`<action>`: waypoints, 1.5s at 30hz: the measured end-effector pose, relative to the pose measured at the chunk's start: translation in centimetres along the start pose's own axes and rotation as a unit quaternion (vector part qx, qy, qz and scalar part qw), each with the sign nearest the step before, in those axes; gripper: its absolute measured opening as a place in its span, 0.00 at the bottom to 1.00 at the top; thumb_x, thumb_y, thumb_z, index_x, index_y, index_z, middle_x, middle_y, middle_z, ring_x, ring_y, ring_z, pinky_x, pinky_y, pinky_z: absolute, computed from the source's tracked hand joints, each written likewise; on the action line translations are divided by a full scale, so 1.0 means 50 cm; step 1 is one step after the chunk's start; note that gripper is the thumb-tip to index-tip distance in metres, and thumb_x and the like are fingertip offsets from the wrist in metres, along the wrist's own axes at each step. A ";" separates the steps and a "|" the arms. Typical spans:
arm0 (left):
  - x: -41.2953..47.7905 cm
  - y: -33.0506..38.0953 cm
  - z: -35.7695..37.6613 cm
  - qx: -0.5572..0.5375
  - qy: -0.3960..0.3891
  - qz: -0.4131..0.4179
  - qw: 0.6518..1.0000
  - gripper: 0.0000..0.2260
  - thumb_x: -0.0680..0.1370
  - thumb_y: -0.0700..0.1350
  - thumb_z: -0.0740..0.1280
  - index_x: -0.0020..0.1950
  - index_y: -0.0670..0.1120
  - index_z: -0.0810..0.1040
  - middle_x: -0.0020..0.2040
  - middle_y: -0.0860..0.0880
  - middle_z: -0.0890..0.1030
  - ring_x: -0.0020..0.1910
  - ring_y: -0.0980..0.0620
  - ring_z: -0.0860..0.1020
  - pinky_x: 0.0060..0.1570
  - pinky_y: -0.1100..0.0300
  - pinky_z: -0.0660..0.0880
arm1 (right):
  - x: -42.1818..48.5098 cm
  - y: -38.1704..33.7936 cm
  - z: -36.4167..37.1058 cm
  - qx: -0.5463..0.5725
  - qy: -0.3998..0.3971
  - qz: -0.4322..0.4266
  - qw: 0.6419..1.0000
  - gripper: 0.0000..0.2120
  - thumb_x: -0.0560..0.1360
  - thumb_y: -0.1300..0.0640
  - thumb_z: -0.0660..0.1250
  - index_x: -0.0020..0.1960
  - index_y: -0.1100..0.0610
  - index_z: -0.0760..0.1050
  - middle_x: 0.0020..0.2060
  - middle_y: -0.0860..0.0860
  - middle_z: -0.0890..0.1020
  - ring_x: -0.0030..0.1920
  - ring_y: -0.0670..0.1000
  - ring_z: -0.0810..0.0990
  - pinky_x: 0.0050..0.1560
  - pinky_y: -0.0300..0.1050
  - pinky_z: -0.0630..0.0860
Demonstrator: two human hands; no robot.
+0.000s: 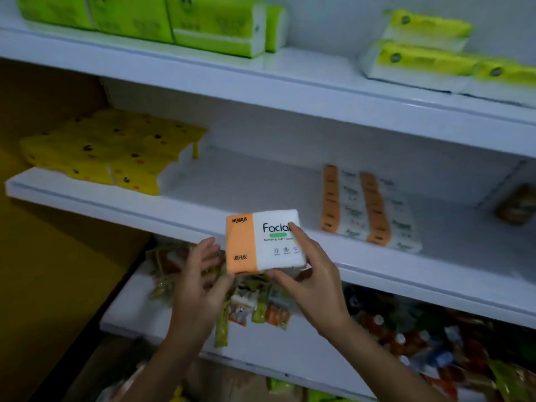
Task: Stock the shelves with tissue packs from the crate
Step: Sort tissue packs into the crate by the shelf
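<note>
The tissue pack [261, 245], white with an orange band and "Facial" lettering, is held before the middle shelf [232, 181]. The right hand [316, 285] pinches its right edge between thumb and fingers. The left hand's [197, 280] fingers are loosely spread beside it.

Place: a shop.
Shelves [290, 82]: white tiered boards, three levels showing.
Top shelf: green packs [139, 18], identical, in rows.
Middle shelf: yellow packs [110, 149] stacked at the left edge; orange packs [368, 210] toward the right.
Lower shelf: heaped sachets [255, 306] and blurred bottles [406, 338].
</note>
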State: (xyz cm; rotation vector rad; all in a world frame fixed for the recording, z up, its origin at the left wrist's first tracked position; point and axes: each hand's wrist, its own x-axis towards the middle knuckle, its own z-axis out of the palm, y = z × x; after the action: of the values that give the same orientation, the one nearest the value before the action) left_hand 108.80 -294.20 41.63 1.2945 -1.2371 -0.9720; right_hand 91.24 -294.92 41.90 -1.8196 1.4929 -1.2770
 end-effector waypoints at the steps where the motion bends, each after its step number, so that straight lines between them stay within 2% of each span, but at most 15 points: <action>1: 0.006 -0.001 0.035 0.000 -0.008 0.004 1.000 0.23 0.74 0.30 0.65 0.64 0.50 0.67 0.55 0.60 0.72 0.55 0.56 0.74 0.49 0.65 0.71 | 0.002 0.020 -0.034 -0.001 0.015 0.011 1.000 0.36 0.67 0.53 0.75 0.66 0.36 0.59 0.60 0.31 0.67 0.61 0.32 0.67 0.56 0.38 0.74; 3: 0.009 0.000 0.109 0.000 -0.030 0.005 1.000 0.22 0.75 0.31 0.64 0.64 0.50 0.68 0.55 0.60 0.73 0.56 0.54 0.74 0.48 0.66 0.70 | 0.000 0.063 -0.104 0.012 0.041 0.049 0.998 0.36 0.68 0.57 0.76 0.66 0.37 0.61 0.62 0.33 0.68 0.63 0.38 0.69 0.59 0.47 0.75; 5: 0.004 0.000 0.179 -0.002 -0.059 0.000 0.998 0.21 0.75 0.31 0.64 0.65 0.48 0.69 0.55 0.57 0.74 0.55 0.56 0.74 0.47 0.70 0.69 | -0.008 0.110 -0.172 0.005 0.065 0.075 0.995 0.35 0.68 0.59 0.75 0.67 0.38 0.62 0.64 0.38 0.70 0.65 0.43 0.70 0.59 0.50 0.76; 10: 0.002 -0.001 0.315 0.007 -0.097 -0.009 0.995 0.21 0.75 0.30 0.64 0.62 0.49 0.69 0.57 0.51 0.74 0.56 0.52 0.74 0.46 0.71 0.69 | -0.017 0.217 -0.316 -0.024 0.111 0.126 0.986 0.34 0.69 0.60 0.75 0.67 0.41 0.63 0.63 0.44 0.72 0.61 0.44 0.72 0.52 0.31 0.75; 15: 0.030 -0.006 0.414 0.030 -0.101 -0.006 0.994 0.19 0.75 0.32 0.65 0.62 0.49 0.70 0.57 0.49 0.76 0.56 0.52 0.75 0.45 0.70 0.69 | 0.028 0.312 -0.441 -0.061 0.160 0.159 0.972 0.33 0.70 0.57 0.74 0.71 0.49 0.65 0.58 0.43 0.73 0.56 0.44 0.74 0.50 0.33 0.74; 18: 0.052 0.000 0.462 0.027 -0.090 -0.009 0.996 0.20 0.74 0.34 0.67 0.63 0.48 0.71 0.57 0.49 0.76 0.56 0.51 0.75 0.48 0.65 0.70 | 0.076 0.371 -0.499 -0.058 0.196 0.173 0.963 0.31 0.70 0.57 0.73 0.70 0.51 0.66 0.57 0.45 0.74 0.57 0.45 0.73 0.53 0.36 0.74; 20: 0.066 0.005 0.486 0.026 -0.081 -0.008 0.996 0.20 0.70 0.40 0.69 0.61 0.50 0.71 0.55 0.51 0.77 0.55 0.52 0.76 0.51 0.60 0.72 | 0.113 0.409 -0.526 -0.055 0.209 0.188 0.958 0.31 0.70 0.56 0.73 0.70 0.51 0.65 0.58 0.44 0.74 0.57 0.43 0.72 0.54 0.33 0.71; 23: 0.096 0.007 0.502 0.034 -0.051 -0.010 0.998 0.19 0.72 0.38 0.68 0.60 0.50 0.71 0.53 0.51 0.78 0.55 0.49 0.76 0.58 0.46 0.74 | 0.172 0.465 -0.554 -0.055 0.198 0.203 0.957 0.32 0.71 0.54 0.73 0.72 0.50 0.64 0.60 0.45 0.73 0.58 0.44 0.70 0.56 0.35 0.68; 26: 0.127 0.004 0.508 0.041 -0.014 -0.009 0.999 0.20 0.67 0.47 0.66 0.59 0.52 0.71 0.52 0.54 0.77 0.54 0.49 0.76 0.58 0.43 0.74 | 0.228 0.518 -0.570 -0.042 0.189 0.201 0.960 0.32 0.72 0.55 0.72 0.72 0.51 0.63 0.61 0.48 0.74 0.56 0.44 0.71 0.52 0.30 0.67; 28: 0.142 -0.003 0.511 0.054 0.011 -0.006 0.998 0.22 0.65 0.49 0.63 0.59 0.53 0.70 0.54 0.51 0.76 0.54 0.48 0.75 0.57 0.44 0.74 | 0.262 0.551 -0.579 -0.028 0.189 0.211 0.959 0.32 0.72 0.55 0.72 0.72 0.51 0.64 0.60 0.48 0.74 0.56 0.47 0.73 0.47 0.27 0.68; 30: 0.150 -0.015 0.511 0.074 0.023 -0.004 0.997 0.23 0.64 0.49 0.63 0.59 0.53 0.70 0.55 0.51 0.75 0.53 0.49 0.75 0.53 0.50 0.74 | 0.291 0.589 -0.590 -0.019 0.200 0.216 0.956 0.31 0.71 0.54 0.72 0.71 0.51 0.65 0.63 0.50 0.74 0.61 0.51 0.73 0.52 0.33 0.67; 33: 0.155 -0.031 0.504 0.105 0.032 0.002 0.994 0.28 0.58 0.57 0.64 0.59 0.55 0.70 0.52 0.56 0.76 0.50 0.59 0.75 0.45 0.63 0.70 | 0.320 0.638 -0.602 -0.022 0.188 0.229 0.955 0.31 0.71 0.55 0.72 0.71 0.49 0.65 0.65 0.51 0.74 0.64 0.53 0.72 0.57 0.39 0.66; 35: 0.158 -0.039 0.504 0.108 0.044 0.003 0.993 0.31 0.56 0.60 0.61 0.59 0.55 0.70 0.52 0.57 0.76 0.48 0.64 0.74 0.43 0.67 0.68 | 0.337 0.660 -0.606 -0.031 0.157 0.234 0.959 0.31 0.71 0.55 0.72 0.71 0.48 0.65 0.66 0.52 0.73 0.66 0.55 0.70 0.62 0.44 0.67; 41: 0.153 -0.041 0.514 0.108 0.054 0.004 0.993 0.33 0.56 0.61 0.61 0.60 0.55 0.70 0.51 0.60 0.75 0.48 0.64 0.73 0.44 0.67 0.68 | 0.366 0.660 -0.597 -0.196 0.066 0.232 0.951 0.33 0.74 0.53 0.68 0.75 0.48 0.57 0.67 0.59 0.68 0.65 0.60 0.63 0.63 0.52 0.62; 45: 0.143 -0.030 0.516 0.114 0.048 0.001 0.992 0.31 0.58 0.59 0.62 0.60 0.54 0.69 0.52 0.58 0.74 0.49 0.58 0.73 0.44 0.64 0.68 | 0.359 0.641 -0.590 -0.152 0.088 0.240 0.955 0.39 0.73 0.56 0.69 0.77 0.51 0.51 0.70 0.56 0.66 0.69 0.60 0.61 0.66 0.54 0.61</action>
State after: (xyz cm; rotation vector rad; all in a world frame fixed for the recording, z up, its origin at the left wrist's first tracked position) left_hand 84.66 -305.19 37.82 1.5005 -1.3021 -0.7732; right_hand 49.26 -315.54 36.23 -1.3984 2.1663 -1.0265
